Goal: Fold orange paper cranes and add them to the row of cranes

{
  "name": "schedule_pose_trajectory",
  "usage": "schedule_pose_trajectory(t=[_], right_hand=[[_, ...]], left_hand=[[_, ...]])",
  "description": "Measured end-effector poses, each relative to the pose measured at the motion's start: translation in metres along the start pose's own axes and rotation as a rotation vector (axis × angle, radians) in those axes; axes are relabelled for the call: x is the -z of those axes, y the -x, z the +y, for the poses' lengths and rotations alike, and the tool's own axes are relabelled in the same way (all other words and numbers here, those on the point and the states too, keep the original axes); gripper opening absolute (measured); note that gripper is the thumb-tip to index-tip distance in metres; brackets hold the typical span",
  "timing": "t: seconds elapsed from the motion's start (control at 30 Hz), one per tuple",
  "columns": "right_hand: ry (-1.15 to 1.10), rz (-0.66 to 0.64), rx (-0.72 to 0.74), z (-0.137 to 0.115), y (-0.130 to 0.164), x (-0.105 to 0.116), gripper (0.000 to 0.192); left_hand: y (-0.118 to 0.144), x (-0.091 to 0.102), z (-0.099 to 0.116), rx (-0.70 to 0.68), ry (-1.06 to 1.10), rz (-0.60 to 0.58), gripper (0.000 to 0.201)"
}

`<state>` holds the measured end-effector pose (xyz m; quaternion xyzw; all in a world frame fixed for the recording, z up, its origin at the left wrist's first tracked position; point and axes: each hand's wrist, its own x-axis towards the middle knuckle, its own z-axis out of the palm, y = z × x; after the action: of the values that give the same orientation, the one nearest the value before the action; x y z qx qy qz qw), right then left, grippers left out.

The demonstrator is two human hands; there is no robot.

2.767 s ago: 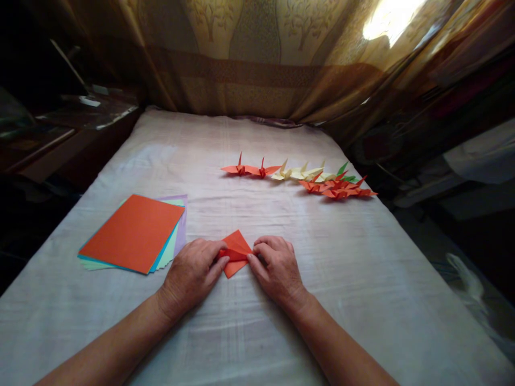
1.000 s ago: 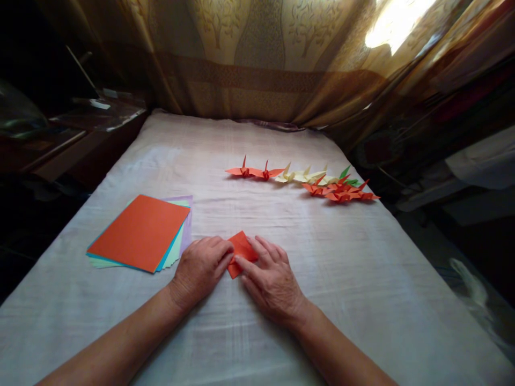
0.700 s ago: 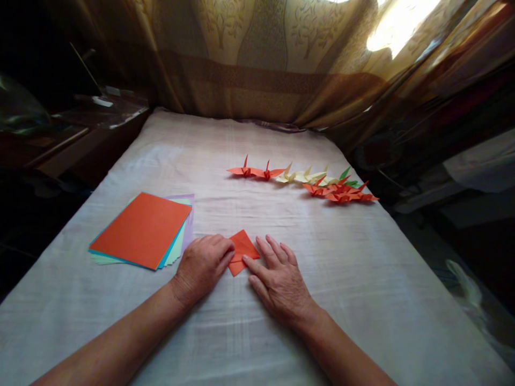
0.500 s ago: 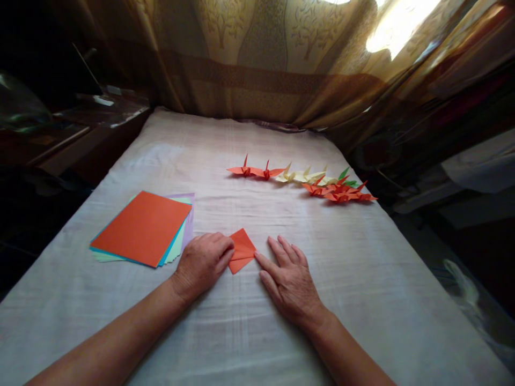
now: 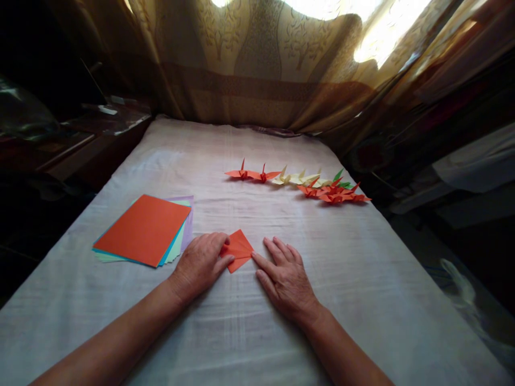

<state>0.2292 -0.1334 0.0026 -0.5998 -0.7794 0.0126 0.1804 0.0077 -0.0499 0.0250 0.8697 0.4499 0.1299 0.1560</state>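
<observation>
A small folded piece of orange paper (image 5: 240, 247) lies on the bedspread in front of me, with crease lines running to its right corner. My left hand (image 5: 202, 260) is at its left side, fingers curled over that edge and thumb on the lower part; the part under the fingers is hidden. My right hand (image 5: 285, 276) rests open with its fingers apart, the index fingertip touching the paper's right corner.
A stack of coloured paper topped by an orange sheet (image 5: 142, 230) lies to the left. Folded orange cranes (image 5: 336, 194), pale yellow cranes (image 5: 300, 178) and a green one (image 5: 341, 182) stand at the back right. A patterned curtain (image 5: 257, 64) hangs behind.
My left thumb and index finger have parted, showing more of the paper between them. My right hand keeps its index fingertip at the right corner. The view has tilted slightly.
</observation>
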Motion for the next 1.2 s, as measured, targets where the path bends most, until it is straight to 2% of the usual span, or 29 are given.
schedule_pose_trajectory(t=[0.17,0.27,0.43,0.53,0.63,0.77,0.9,1.03,1.2], right_hand=[[-0.037,-0.002,-0.003,0.003,0.000,0.000,0.036],[-0.104,0.011,0.024,0.004,-0.011,0.000,0.026],[-0.287,0.019,0.072,0.006,-0.060,-0.003,0.018],[-0.352,-0.078,0.067,0.006,-0.091,-0.008,0.022],[-0.363,-0.126,0.050,0.009,-0.105,-0.009,0.018],[-0.398,-0.140,-0.017,0.014,-0.098,-0.003,0.015],[-0.402,-0.094,-0.013,0.021,-0.077,0.004,0.015],[-0.389,-0.027,0.118,0.026,-0.061,0.002,0.025],[-0.325,0.072,0.188,0.028,-0.056,-0.007,0.025]], left_hand=[[0.001,0.003,-0.006,0.011,0.104,-0.039,0.015],[-0.001,0.005,-0.007,0.032,0.135,-0.075,0.014],[-0.005,0.009,-0.006,0.031,0.120,-0.128,0.009],[-0.007,0.011,-0.005,0.004,0.102,-0.154,0.006],[-0.008,0.014,-0.006,-0.094,0.027,-0.169,0.006],[-0.011,0.018,-0.006,-0.234,-0.174,-0.131,0.017],[-0.015,0.020,0.000,-0.312,-0.328,-0.105,0.012],[-0.007,0.014,0.017,-0.246,-0.382,-0.090,0.008],[0.012,0.002,0.034,-0.120,-0.338,0.020,0.023]])
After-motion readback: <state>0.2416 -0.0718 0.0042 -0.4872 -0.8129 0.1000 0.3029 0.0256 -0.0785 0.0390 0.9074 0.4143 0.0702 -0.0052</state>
